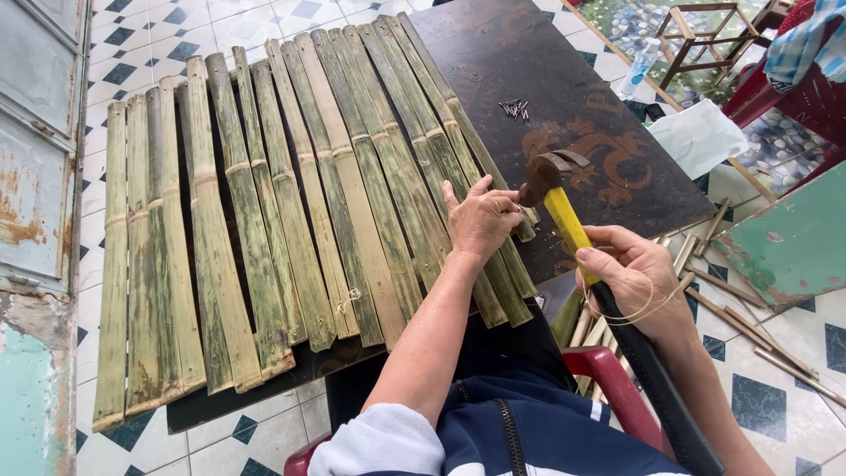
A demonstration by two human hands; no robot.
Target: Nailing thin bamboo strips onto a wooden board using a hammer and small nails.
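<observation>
Firmly closed, the right hand (636, 280) grips a claw hammer (577, 231), handle slanting up-left toward its head. Left hand (480, 216), fingers pinched, rests on bamboo slats (264, 211).

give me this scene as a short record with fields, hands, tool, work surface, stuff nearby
left hand: left hand flat on the bamboo slats, fingertips pinched at the right edge of the row
right hand: right hand grips the hammer
tool: claw hammer, yellow and black handle, head raised close to the left hand
surface: dark patterned board under the slats
nearby: small pile of nails, loose sticks on the tiled floor
</observation>
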